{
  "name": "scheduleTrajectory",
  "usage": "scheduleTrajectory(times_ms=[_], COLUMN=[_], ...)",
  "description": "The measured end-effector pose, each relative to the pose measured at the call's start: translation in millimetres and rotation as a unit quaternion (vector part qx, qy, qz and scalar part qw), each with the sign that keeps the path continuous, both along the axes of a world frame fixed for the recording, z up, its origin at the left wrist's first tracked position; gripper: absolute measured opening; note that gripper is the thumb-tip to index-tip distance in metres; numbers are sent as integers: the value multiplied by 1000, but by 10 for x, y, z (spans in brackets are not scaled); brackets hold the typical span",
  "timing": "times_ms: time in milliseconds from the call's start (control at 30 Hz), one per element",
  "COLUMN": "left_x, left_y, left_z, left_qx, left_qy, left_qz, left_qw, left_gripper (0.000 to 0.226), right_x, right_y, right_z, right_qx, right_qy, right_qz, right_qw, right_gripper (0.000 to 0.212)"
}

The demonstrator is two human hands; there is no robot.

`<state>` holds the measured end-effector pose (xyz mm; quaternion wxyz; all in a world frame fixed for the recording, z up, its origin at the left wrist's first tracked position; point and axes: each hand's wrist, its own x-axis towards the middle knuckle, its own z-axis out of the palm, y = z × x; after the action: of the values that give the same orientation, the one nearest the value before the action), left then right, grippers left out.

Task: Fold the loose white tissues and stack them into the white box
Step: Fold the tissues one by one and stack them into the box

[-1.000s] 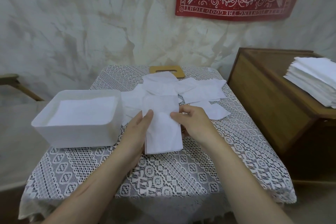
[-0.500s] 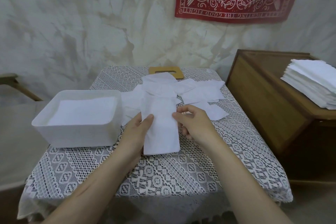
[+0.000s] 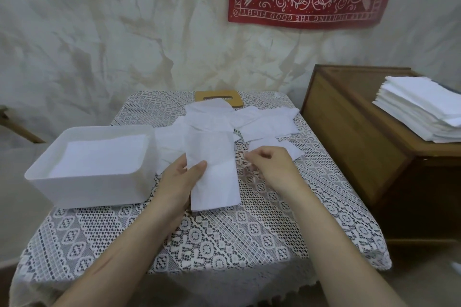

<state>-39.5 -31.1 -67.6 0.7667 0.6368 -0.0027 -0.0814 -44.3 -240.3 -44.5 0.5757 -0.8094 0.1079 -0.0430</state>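
As you look down past both forearms at the lace tablecloth [image 3: 224,239], the job reads as partly done. Your left hand [image 3: 180,178] grips the left edge of a folded tissue [image 3: 217,177], thumb on top, the other fingers hidden beneath it. The tissue is a long narrow strip lying on the cloth between your two hands, running away from you. Your right hand [image 3: 273,166] hovers just right of the strip without touching it, fingers loosely curled and apparently holding nothing.

Just left of your left hand sits the white box [image 3: 89,189], with a flat stack of folded tissues [image 3: 99,154] already inside, its top below the rim. Just beyond both hands lie the loose tissues [image 3: 267,124], several overlapping sheets not yet folded. Past those, a wooden lid [image 3: 238,99] is partly covered. Far to your right, a wooden cabinet [image 3: 349,137] carries a tall pile of white sheets [image 3: 421,112].

In my judgement, the strip needs another fold or goes into the box next, and plenty remains.
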Motion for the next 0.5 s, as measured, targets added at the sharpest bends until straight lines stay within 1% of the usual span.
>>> scheduleTrajectory(times_ms=[33, 100, 133, 167, 200, 233, 300, 367, 500], left_x=[5, 13, 18, 19, 21, 24, 34, 44, 35], left_y=[-3, -8, -12, -13, -14, -13, -8, -7, 12], left_z=[3, 2, 1, -1, -3, -8, -18, -24, -19], left_qx=[-1, -1, -1, -1, -1, 0, 1, -1, 3], left_qy=[2, 4, 5, 6, 7, 9, 13, 15, 13], left_qz=[2, 5, 6, 6, 7, 9, 11, 13, 12], left_qw=[1000, 1000, 1000, 1000, 1000, 1000, 1000, 1000, 1000], left_gripper=[26, 26, 26, 27, 27, 27, 27, 26, 24], right_x=[36, 91, 125, 166, 207, 242, 286, 292, 284], right_y=[-85, -215, -258, -287, -302, -303, -306, -302, -293], right_z=[-35, -108, -158, -202, -232, -250, -271, -257, -221], right_qx=[-68, -216, -275, -315, -341, -357, -386, -394, -391], right_qy=[-8, -4, 7, 19, 27, 28, 19, 8, 11], right_qz=[-32, -76, -79, -71, -65, -63, -72, -89, -89], right_qw=[997, 973, 958, 946, 938, 932, 920, 915, 916], right_gripper=[13, 15, 23, 30, 33, 32, 22, 16, 17])
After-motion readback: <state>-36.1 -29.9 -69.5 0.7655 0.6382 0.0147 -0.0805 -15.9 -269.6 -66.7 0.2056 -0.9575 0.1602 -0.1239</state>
